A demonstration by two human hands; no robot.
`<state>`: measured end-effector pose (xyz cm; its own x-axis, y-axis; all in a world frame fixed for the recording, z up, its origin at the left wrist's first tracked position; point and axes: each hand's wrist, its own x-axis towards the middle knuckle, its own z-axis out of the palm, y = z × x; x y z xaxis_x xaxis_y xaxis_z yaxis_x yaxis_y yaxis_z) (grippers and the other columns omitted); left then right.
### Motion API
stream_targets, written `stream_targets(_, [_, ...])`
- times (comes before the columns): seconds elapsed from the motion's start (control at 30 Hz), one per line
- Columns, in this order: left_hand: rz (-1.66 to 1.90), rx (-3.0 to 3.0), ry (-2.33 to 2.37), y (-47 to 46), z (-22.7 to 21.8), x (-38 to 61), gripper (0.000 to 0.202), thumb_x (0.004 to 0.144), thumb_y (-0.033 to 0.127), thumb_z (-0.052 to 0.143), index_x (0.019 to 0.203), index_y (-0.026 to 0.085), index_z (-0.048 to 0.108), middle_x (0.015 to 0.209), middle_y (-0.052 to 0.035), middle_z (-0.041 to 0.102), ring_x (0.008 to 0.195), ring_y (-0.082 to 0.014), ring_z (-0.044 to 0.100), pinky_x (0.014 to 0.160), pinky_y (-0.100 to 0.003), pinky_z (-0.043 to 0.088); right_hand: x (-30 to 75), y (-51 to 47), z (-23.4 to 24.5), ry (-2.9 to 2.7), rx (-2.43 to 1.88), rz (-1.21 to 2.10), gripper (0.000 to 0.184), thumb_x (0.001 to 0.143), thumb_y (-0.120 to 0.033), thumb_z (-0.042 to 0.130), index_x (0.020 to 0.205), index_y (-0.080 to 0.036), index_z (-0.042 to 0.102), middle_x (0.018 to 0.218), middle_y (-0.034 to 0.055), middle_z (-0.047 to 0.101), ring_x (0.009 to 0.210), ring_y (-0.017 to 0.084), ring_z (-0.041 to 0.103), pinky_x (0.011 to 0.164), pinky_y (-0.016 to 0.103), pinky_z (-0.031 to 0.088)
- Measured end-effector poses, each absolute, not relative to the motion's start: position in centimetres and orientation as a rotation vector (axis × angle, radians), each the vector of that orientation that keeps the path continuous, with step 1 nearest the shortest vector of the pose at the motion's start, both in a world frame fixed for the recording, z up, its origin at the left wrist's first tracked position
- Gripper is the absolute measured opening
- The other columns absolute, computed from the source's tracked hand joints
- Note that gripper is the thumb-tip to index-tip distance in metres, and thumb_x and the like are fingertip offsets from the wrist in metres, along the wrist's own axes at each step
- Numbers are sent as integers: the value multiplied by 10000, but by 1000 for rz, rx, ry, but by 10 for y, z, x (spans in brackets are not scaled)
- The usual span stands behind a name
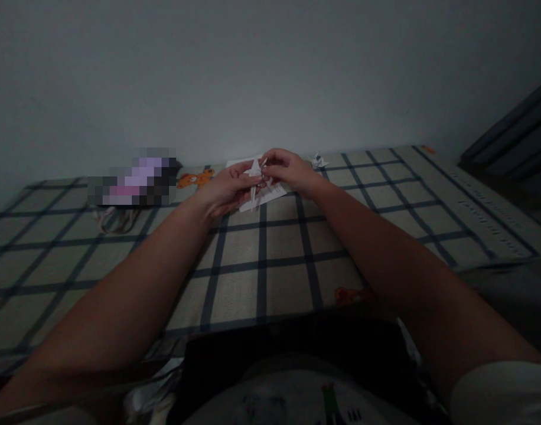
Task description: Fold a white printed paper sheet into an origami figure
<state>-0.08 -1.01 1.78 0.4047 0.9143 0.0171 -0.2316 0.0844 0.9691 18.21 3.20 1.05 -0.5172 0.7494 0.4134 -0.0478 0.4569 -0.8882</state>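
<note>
Both hands meet on a small piece of folded white paper

The folded paper piece (254, 171) is at the far middle of a surface (235, 295) covered in checked cloth, lifted above a white paper sheet (276, 193) with faint marks. The left hand (226, 188) grips it between thumb and fingers, a narrow point sticking out below the thumb. The right hand (288, 170) has its thumb and fingertips drawn together at the piece's right side, pinching a slim part of it.

Just right of the right hand, near the wall (270, 77), lies a second, spiky folded paper piece (318, 160). Well to the left is a blurred-out object (142, 180), purple and pink in part, with a pale looped cord (115, 221) on its near side. An orange bear print (195, 179) shows on the cloth between that object and the left hand.
</note>
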Motion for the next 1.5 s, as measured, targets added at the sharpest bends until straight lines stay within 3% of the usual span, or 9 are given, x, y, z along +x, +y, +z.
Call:
stream_targets(0.27, [981,1154,800,-14,25,-2,330,745,51,724,1053,170,708,870,-34,757,707,-118,712,706,-197,588,185,37,12,-1912,-599,980,152,760,-257,655,879,-173,610,802,-8,574,777,124,525,726,264,449])
stream_targets(0.43, [964,1094,835,-15,23,0,42,828,116,670,814,112,710,742,-52,720,607,-96,669,634,-175,568,186,38,12,-1959,-622,850,106,786,-226,629,872,-179,589,754,-17,526,727,117,482,693,260,418])
stream_targets(0.73, [989,1079,908,-11,22,-2,97,856,143,648,778,128,703,744,-51,708,600,-101,653,614,-199,562,188,32,15,-2019,-597,589,185,797,-224,638,977,-187,621,896,24,562,799,138,496,751,284,449])
stream_targets(0.9, [974,1104,958,-13,24,-3,113,847,160,664,746,128,704,719,-55,702,589,-104,635,582,-198,527,192,33,18,-2055,-632,514,107,811,-251,648,890,-182,627,872,25,561,775,137,502,734,291,454])
stream_targets(1.23, [1107,1210,997,-15,19,1,166,724,254,805,730,127,698,671,-32,674,547,-96,579,509,-193,431,190,26,18,-2149,-593,274,48,814,-157,608,804,-192,576,820,27,533,758,160,500,743,332,447])
stream_targets(1.5, [1365,1320,954,-10,9,6,223,710,351,821,783,175,705,705,8,670,627,-93,590,581,-187,459,190,23,18,-2072,-569,174,75,891,-246,572,834,-207,600,850,45,539,822,190,507,798,374,450])
